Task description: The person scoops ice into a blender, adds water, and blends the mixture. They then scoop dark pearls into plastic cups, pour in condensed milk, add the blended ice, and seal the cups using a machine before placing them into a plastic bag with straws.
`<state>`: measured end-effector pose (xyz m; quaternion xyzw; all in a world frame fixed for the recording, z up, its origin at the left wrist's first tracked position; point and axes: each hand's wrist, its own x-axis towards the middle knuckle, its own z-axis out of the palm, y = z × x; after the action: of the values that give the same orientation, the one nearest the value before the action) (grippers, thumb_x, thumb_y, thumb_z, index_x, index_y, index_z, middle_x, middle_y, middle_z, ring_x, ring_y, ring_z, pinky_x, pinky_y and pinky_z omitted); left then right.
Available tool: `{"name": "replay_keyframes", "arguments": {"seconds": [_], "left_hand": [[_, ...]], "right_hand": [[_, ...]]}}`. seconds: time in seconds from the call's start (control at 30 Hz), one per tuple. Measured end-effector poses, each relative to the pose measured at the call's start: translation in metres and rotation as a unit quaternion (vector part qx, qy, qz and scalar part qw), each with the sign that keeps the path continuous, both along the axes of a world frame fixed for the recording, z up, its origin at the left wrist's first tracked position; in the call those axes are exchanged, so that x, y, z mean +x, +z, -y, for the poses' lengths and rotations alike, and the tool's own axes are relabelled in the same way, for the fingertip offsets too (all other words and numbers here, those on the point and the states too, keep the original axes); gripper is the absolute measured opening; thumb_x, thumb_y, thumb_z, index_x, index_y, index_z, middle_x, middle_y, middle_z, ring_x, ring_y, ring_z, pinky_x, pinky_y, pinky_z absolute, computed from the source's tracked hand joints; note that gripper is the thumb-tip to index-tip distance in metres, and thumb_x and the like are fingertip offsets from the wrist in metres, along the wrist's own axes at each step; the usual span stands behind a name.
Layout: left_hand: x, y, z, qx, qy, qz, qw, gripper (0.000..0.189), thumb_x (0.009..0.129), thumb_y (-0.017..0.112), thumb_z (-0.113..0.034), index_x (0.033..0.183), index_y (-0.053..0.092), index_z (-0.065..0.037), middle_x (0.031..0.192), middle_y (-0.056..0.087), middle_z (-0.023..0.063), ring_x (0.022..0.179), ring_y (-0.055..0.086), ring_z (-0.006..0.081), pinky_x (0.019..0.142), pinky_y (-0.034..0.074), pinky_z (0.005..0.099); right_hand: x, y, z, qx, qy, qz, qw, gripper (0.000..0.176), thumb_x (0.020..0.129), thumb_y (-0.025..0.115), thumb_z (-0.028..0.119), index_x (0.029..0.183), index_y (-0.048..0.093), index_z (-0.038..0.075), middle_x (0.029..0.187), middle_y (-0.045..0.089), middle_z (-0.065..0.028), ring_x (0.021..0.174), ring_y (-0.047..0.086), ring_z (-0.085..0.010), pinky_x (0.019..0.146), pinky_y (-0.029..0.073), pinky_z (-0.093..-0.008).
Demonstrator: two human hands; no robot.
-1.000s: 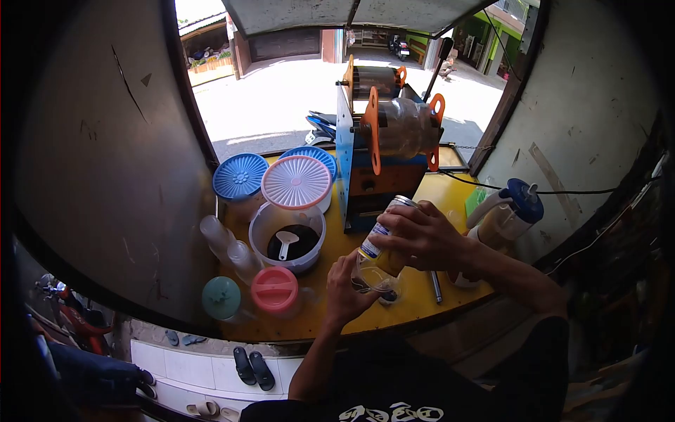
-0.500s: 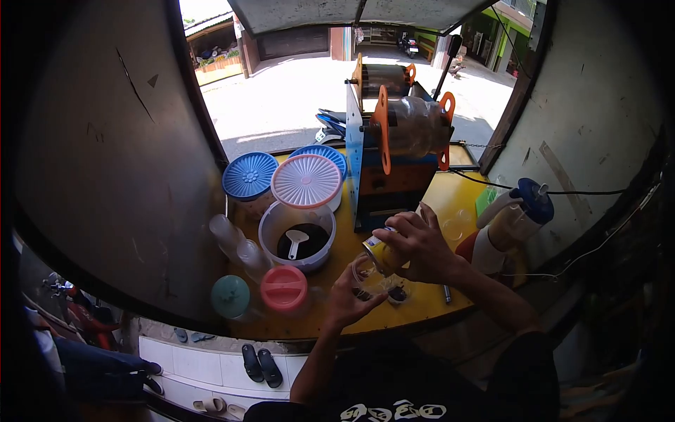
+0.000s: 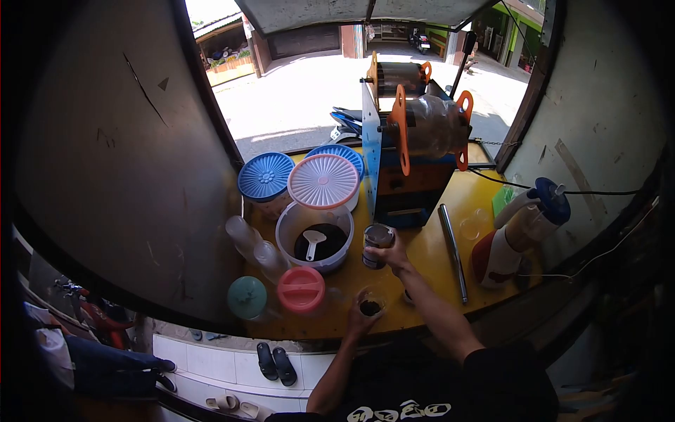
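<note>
Low at the counter's front edge, my left hand [image 3: 360, 322] is wrapped round a clear plastic cup [image 3: 370, 295] with dark contents in its bottom. My right hand [image 3: 392, 254] grips a can [image 3: 371, 258] from its right side. The can stands upright between the bowl and the sealing machine, its top facing up. Left of the can is a translucent bowl [image 3: 283, 235] of dark stuff with a white scoop [image 3: 313, 243] in it. Another small cup [image 3: 408, 297] is mostly hidden behind my right forearm.
A cup-sealing machine [image 3: 408, 184] stands at the back. Lidded tubs [image 3: 266, 176], stacked clear cups [image 3: 267, 259], a pink-lidded container [image 3: 301, 288] and a green-lidded one [image 3: 247, 297] are on the left. To the right are a metal tube [image 3: 453, 253] and a blue-lidded pitcher [image 3: 517, 235].
The can has gone from tilted over the cup to upright, farther forward and left, with my right hand on it. My left hand has lowered with the cup. The whole view has shifted slightly.
</note>
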<state>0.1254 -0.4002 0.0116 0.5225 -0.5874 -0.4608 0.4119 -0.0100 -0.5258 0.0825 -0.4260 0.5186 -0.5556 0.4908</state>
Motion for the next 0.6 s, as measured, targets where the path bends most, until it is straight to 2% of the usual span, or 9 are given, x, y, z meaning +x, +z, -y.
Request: {"name": "replay_keyframes", "arguments": {"seconds": [0.13, 0.2, 0.23, 0.3, 0.33, 0.4, 0.43, 0.53, 0.6], "left_hand": [[0.008, -0.006, -0.007, -0.001, -0.018, -0.03, 0.999, 0.086, 0.058, 0.078, -0.018, 0.125, 0.026, -0.003, 0.119, 0.043, 0.0196, 0.112, 0.043, 0.028, 0.094, 0.035, 0.0346], [0.03, -0.002, -0.02, -0.031, -0.05, 0.065, 0.996, 0.085, 0.058, 0.077, -0.018, 0.126, 0.027, -0.002, 0.118, 0.043, 0.0202, 0.113, 0.042, 0.029, 0.094, 0.035, 0.0354], [0.036, 0.004, -0.025, -0.062, -0.086, 0.153, 0.982, 0.084, 0.059, 0.077, -0.018, 0.126, 0.028, -0.001, 0.118, 0.043, 0.0209, 0.114, 0.04, 0.03, 0.094, 0.034, 0.0362], [0.045, 0.063, -0.051, -0.02, -0.128, 0.276, 0.952, 0.072, 0.061, 0.075, -0.018, 0.12, 0.039, -0.001, 0.112, 0.048, 0.0199, 0.106, 0.048, 0.0305, 0.091, 0.037, 0.0365], [0.045, 0.091, -0.053, 0.006, -0.137, 0.204, 0.969, 0.064, 0.062, 0.074, -0.018, 0.115, 0.045, -0.001, 0.106, 0.051, 0.0185, 0.1, 0.052, 0.0293, 0.089, 0.039, 0.0358], [0.038, 0.149, -0.036, -0.007, -0.115, 0.117, 0.986, 0.05, 0.064, 0.073, -0.018, 0.107, 0.053, -0.001, 0.097, 0.056, 0.0158, 0.088, 0.057, 0.0265, 0.082, 0.043, 0.034], [0.036, 0.17, -0.022, -0.049, -0.082, 0.102, 0.99, 0.045, 0.064, 0.072, -0.017, 0.103, 0.055, -0.001, 0.093, 0.058, 0.0146, 0.081, 0.059, 0.0248, 0.077, 0.046, 0.0328], [0.053, 0.194, 0.045, -0.194, -0.012, 0.217, 0.957, 0.037, 0.067, 0.067, -0.009, 0.102, 0.054, -0.001, 0.093, 0.058, 0.0129, 0.076, 0.058, 0.0218, 0.058, 0.046, 0.0296], [0.056, 0.195, 0.099, -0.185, 0.045, 0.177, 0.966, 0.036, 0.067, 0.065, -0.007, 0.101, 0.055, -0.002, 0.094, 0.057, 0.0138, 0.078, 0.057, 0.0254, 0.067, 0.046, 0.0324]], "right_hand": [[0.012, -0.104, 0.036, -0.038, 0.004, -0.032, 0.999, 0.066, 0.044, 0.079, 0.01, 0.102, 0.048, 0.006, 0.094, 0.056, -0.0047, 0.086, 0.054, -0.0166, 0.08, 0.044, -0.0301], [0.012, -0.132, 0.044, -0.04, 0.087, 0.077, 0.992, 0.059, 0.046, 0.077, 0.006, 0.099, 0.051, 0.006, 0.095, 0.056, -0.0032, 0.088, 0.054, -0.0155, 0.082, 0.043, -0.0313], [0.019, -0.094, 0.022, -0.029, 0.029, -0.02, 0.999, 0.058, 0.047, 0.075, 0.004, 0.1, 0.053, 0.006, 0.096, 0.057, -0.0034, 0.091, 0.054, -0.0168, 0.084, 0.042, -0.0311], [0.023, -0.121, 0.031, -0.067, 0.021, -0.1, 0.992, 0.064, 0.049, 0.076, 0.006, 0.107, 0.05, 0.007, 0.104, 0.056, -0.0039, 0.098, 0.053, -0.0155, 0.087, 0.041, -0.029], [0.024, -0.12, 0.03, -0.042, 0.022, -0.122, 0.991, 0.069, 0.049, 0.075, 0.006, 0.112, 0.046, 0.006, 0.107, 0.054, -0.005, 0.099, 0.052, -0.0158, 0.088, 0.04, -0.0289], [0.024, -0.11, 0.02, 0.028, -0.041, -0.225, 0.973, 0.093, 0.047, 0.066, 0.005, 0.128, 0.022, 0.002, 0.116, 0.045, -0.0213, 0.109, 0.044, -0.0336, 0.094, 0.036, -0.0352], [0.018, -0.102, 0.017, 0.086, 0.007, -0.2, 0.976, 0.104, 0.046, 0.069, 0.008, 0.133, 0.012, 0.003, 0.127, 0.031, -0.0244, 0.121, 0.029, -0.0345, 0.099, 0.028, -0.0351], [0.002, -0.042, -0.018, 0.039, -0.025, -0.237, 0.97, 0.09, 0.054, 0.068, 0.009, 0.131, 0.021, 0.003, 0.124, 0.036, -0.0219, 0.114, 0.039, -0.0298, 0.095, 0.034, -0.034], [-0.028, 0.013, -0.053, -0.005, 0.035, -0.053, 0.998, 0.057, 0.066, 0.064, 0.008, 0.119, 0.041, 0.002, 0.108, 0.051, -0.0161, 0.096, 0.053, -0.0197, 0.084, 0.043, -0.0287]]}}
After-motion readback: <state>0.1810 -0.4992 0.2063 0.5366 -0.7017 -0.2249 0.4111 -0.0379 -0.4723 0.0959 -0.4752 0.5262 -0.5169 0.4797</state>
